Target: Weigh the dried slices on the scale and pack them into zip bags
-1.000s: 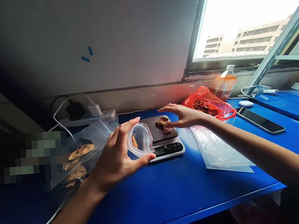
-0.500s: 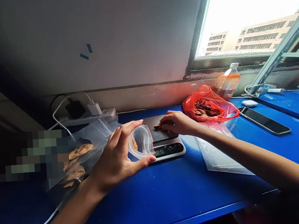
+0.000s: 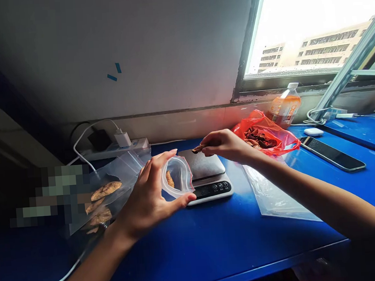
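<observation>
My left hand [image 3: 152, 194] grips a clear zip-lock bag [image 3: 183, 173], thumb and fingers holding its mouth round and wide. A brown dried slice [image 3: 169, 179] shows inside it. Pinched in my right hand [image 3: 223, 145] is a small dark dried slice [image 3: 197, 149], raised above the kitchen scale [image 3: 208, 167]. The scale's metal plate has nothing visible on it, and its display is too dark to read. Beyond my right wrist stands a red plastic bag [image 3: 284, 144] with its top spread, full of dark dried slices [image 3: 261, 138].
Filled clear bags with brown slices [image 3: 106, 190] lie at left near a power strip [image 3: 139, 144] and white cable. Flat clear bags [image 3: 281, 198] lie under my right forearm. A phone [image 3: 332, 154], an earbud case [image 3: 313, 131] and a drink bottle [image 3: 284, 108] are at right.
My right hand has lifted the dried slice up off the scale's plate. The lit number on the display no longer shows. My left hand still holds the zip-lock bag's mouth wide.
</observation>
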Demonstrator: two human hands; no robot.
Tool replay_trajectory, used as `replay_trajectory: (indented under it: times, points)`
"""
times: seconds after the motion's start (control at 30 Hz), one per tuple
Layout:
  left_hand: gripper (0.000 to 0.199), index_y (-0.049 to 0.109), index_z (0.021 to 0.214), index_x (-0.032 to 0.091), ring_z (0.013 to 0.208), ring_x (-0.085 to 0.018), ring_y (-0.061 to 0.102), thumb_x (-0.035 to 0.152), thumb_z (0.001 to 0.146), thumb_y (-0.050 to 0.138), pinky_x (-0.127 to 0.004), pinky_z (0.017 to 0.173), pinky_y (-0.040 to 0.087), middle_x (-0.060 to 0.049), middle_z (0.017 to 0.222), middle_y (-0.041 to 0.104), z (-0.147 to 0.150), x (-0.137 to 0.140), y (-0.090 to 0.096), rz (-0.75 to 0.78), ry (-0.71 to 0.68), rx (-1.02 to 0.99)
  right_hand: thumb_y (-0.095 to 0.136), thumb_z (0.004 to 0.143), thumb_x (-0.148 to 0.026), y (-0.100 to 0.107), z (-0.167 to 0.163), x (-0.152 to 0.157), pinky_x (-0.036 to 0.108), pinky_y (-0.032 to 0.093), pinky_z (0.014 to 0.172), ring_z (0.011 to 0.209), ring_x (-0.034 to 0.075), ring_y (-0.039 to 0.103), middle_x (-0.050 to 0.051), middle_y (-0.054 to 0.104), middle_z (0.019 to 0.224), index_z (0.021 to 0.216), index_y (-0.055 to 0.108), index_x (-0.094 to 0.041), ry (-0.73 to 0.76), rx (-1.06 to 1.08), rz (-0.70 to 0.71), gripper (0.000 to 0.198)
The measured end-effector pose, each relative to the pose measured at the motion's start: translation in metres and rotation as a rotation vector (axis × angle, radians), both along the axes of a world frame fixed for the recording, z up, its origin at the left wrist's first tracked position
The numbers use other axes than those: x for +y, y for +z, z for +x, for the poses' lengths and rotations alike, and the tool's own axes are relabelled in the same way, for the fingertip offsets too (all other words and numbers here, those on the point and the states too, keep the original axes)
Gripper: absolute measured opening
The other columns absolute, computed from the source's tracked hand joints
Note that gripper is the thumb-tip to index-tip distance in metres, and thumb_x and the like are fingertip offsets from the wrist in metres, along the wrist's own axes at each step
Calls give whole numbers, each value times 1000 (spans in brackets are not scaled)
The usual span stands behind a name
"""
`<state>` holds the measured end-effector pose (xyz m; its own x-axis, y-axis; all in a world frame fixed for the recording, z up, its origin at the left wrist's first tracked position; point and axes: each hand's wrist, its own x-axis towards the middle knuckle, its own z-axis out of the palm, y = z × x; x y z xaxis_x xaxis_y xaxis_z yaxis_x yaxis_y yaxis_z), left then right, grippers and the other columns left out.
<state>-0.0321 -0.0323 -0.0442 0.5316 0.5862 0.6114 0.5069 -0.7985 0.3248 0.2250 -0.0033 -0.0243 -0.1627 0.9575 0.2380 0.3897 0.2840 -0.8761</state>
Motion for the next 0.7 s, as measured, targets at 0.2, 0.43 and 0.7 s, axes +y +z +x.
replay_trajectory:
  times: [0.2,0.43,0.7]
  points:
    - [91,29,142,29,131,-36,48,62,71,75,-56,108,42,-13,142,47,2,5,-7,-3,9,-107,70,73,-15,47,-43,-42,24,51,65,73,14,67,2,73,80,82,71,-17,135,-183,195,10]
    - [87,30,140,29,129,-35,48,56,71,77,-57,107,42,-14,140,46,2,9,-2,-46,4,-202,65,82,-23,50,-81,-36,23,43,61,69,12,64,3,71,77,88,69,-14,180,-300,202,11]
    - [85,31,137,26,122,-34,53,56,71,77,-57,105,43,-15,141,43,-1,9,0,-53,34,-295,58,92,-28,50,-62,-60,27,47,79,86,14,64,5,70,94,101,68,-15,275,-246,287,19]
